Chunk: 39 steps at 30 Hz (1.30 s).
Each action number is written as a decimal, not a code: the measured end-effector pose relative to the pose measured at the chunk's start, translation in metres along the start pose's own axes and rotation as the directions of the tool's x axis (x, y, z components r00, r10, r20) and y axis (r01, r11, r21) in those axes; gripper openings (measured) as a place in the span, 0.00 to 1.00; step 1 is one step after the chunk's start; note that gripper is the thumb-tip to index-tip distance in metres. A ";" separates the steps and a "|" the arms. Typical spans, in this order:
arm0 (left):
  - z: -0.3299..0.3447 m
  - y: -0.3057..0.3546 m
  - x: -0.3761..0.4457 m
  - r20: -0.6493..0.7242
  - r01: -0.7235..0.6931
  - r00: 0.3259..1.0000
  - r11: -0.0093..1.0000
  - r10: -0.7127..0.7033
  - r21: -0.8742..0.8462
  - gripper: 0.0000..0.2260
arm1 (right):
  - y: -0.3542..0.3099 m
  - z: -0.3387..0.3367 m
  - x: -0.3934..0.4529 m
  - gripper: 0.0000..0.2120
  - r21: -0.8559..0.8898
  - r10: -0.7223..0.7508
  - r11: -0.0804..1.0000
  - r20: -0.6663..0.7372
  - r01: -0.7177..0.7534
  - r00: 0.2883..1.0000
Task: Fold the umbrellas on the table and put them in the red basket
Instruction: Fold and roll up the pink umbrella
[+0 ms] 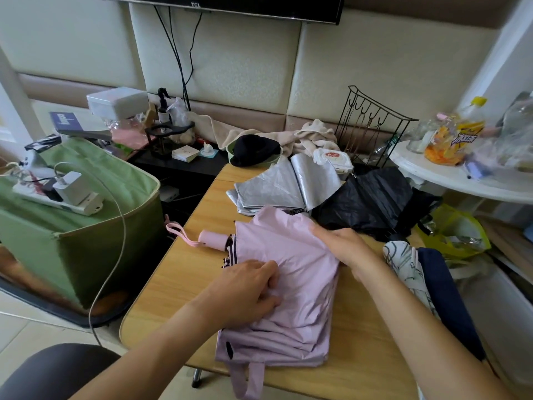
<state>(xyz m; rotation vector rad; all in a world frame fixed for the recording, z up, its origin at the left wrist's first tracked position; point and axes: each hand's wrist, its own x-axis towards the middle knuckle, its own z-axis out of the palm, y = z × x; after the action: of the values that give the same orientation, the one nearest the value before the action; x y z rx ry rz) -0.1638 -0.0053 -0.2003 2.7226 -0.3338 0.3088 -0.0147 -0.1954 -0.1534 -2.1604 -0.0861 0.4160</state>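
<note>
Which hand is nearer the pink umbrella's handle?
Left. The left hand rests on the canopy just below the pink handle; the right hand lies farther right, on the canopy's far edge.

On the light wood-grain desk (173,272) in front of you, the nearest umbrella (291,284) is pale lilac with dark stripes along its canopy edge, and its handle (215,239) and wrist strap (178,230) are pink. Behind it you have a silver umbrella (277,189) and a black umbrella (372,203); to your right lies a white umbrella with a dark line pattern (403,264), touching a plain navy one (447,295). The fabric bin (86,243) to your left is green with cream edging.
</note>
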 end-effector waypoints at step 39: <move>-0.026 -0.007 0.012 -0.157 0.278 0.812 0.608 -0.563 -0.743 0.08 | 0.023 0.006 -0.060 0.11 -0.089 -0.787 0.599 0.122 0.796 0.605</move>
<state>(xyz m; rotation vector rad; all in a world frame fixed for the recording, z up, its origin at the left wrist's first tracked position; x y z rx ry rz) -0.1549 0.0092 -0.1761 1.8395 0.2898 0.4501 -0.0753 -0.2166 -0.1594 -1.9827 -1.1173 -0.0549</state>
